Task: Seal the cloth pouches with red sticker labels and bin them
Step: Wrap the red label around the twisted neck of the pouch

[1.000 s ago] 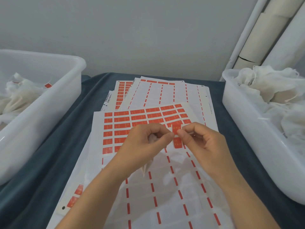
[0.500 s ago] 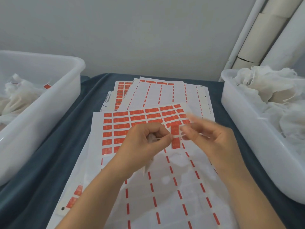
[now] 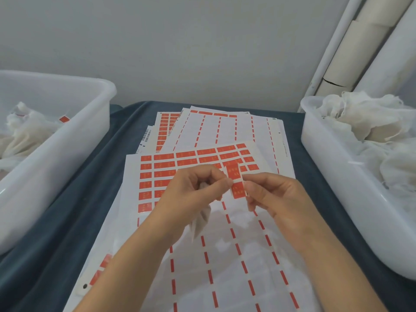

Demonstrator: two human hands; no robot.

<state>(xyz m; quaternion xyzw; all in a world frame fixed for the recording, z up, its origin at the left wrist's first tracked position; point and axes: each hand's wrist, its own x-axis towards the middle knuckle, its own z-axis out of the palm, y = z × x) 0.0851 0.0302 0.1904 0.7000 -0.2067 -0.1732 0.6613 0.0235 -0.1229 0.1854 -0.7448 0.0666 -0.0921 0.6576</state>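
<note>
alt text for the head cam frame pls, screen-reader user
Two hands meet over a sticker sheet: the left hand grips a cloth pouch while the right hand pinches a red sticker label at its top. White bins of cloth sit at left and right on a dark blue cloth.
</note>
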